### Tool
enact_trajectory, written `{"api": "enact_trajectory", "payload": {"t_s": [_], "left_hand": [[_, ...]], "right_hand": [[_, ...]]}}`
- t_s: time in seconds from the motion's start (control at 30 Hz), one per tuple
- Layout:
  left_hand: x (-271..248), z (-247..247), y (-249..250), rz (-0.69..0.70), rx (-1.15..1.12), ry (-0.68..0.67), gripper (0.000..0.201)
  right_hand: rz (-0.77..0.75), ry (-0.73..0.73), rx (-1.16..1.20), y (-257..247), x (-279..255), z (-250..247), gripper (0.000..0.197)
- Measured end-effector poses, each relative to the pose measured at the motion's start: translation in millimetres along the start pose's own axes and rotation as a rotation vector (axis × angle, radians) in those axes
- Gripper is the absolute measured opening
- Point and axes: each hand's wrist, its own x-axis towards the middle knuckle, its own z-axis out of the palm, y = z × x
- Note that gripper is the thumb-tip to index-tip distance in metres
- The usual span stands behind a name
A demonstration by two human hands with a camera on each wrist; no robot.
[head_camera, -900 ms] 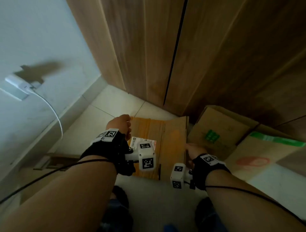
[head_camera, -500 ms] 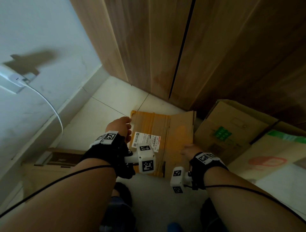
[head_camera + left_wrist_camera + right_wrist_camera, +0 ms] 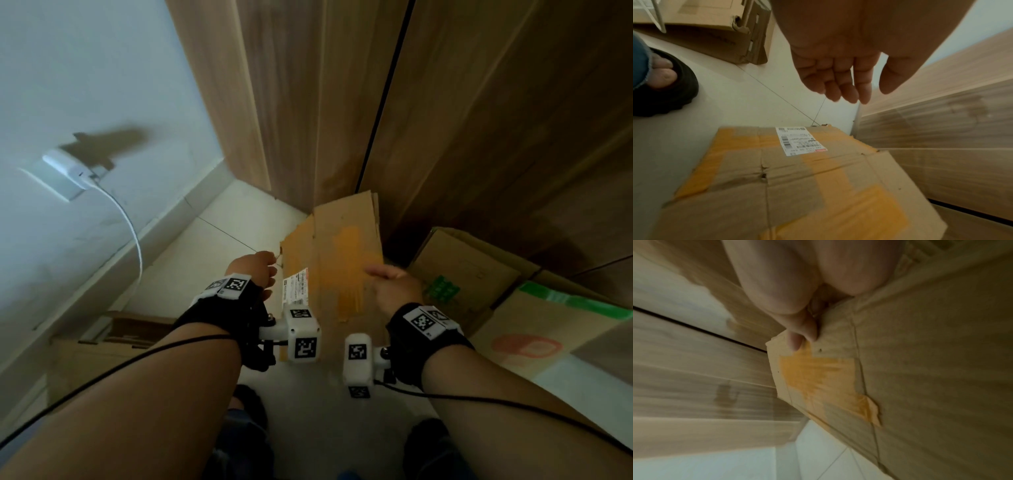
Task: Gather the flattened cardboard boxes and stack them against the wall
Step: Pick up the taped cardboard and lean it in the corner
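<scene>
**Taped box swings up toward the wood panelling**

Right hand (image 3: 394,287) has the flattened box (image 3: 337,260) by its right edge, thumb on the taped face and fingers tucked behind, a firm pinch, as the right wrist view shows. Left hand (image 3: 840,68) is off it: palm open, fingers straight and relaxed, hovering just beside the box's left edge and holding nothing.

And that's the change! Moments ago both hands sat at the box's edges and it lay low and broad across the floor tiles; now it has turned and tipped up, its far end reaching the foot of the wood panelling (image 3: 479,120), near the dark seam between two panels. Left hand has let go, so the right carries it alone. My read: this one is about to be leaned into place, and the free hand looks ready to steady it.

The box itself: brown cardboard, patches of orange tape, one white shipping label (image 3: 800,140) on the face.

Counting cardboard now. One in hand. On the right, two more against the panelling: one with a green print (image 3: 459,274), one with a green strip and red mark (image 3: 534,335). On the left, a pile of cardboard (image 3: 102,346) by the white wall, too stacked to count. So at least four pieces, one on the move.

Elsewhere: one white charger (image 3: 68,168) plugged in, one cable trailing down.
</scene>
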Motion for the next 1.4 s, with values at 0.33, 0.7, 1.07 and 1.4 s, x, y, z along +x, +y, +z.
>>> {"api": "enact_trajectory", "payload": {"t_s": [0.33,0.7,1.07,1.4], "left_hand": [[-53.2,-37.0,21.6,0.199,0.152,-0.082,0.049],[-80.5,-65.5,35.6,0.323,0.145,-0.178,0.091],[-70.1,-68.5,41.7,0.250,-0.246,-0.327,0.085],[-67.5,-66.6,44.2,0.334,-0.394,-0.509,0.112]], "right_hand": [[-0.282,-0.035,0.184,-68.4,-57.0,-14.3,0.038],[-0.496,-0.119,0.257,-123.6,-111.4,9.7,0.036],[-0.590,-0.276,0.101,-138.4,-124.8,34.0,0.030],[-0.731,-0.376,-0.124,-138.8,-130.2,51.9,0.037]]}}
